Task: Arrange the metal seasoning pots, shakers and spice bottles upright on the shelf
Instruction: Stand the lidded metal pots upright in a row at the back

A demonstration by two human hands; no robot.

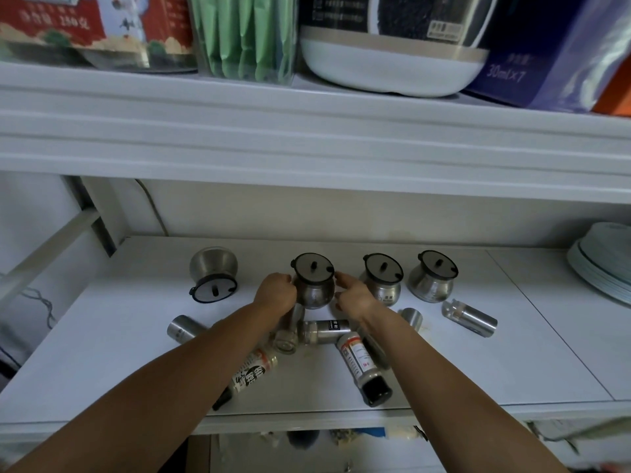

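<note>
On the white shelf stand three upright metal seasoning pots with black-rimmed lids. My left hand grips the left side of the middle-left pot. My right hand touches its right side with fingers spread. Two more pots stand upright to the right. A fourth pot lies tipped at the left, lid toward me. Metal shakers and two labelled spice bottles lie flat near the front, partly under my forearms.
A stack of pale plates sits at the shelf's right end. The shelf above holds a red tin, a jar of green packets, a white-based container and a blue box.
</note>
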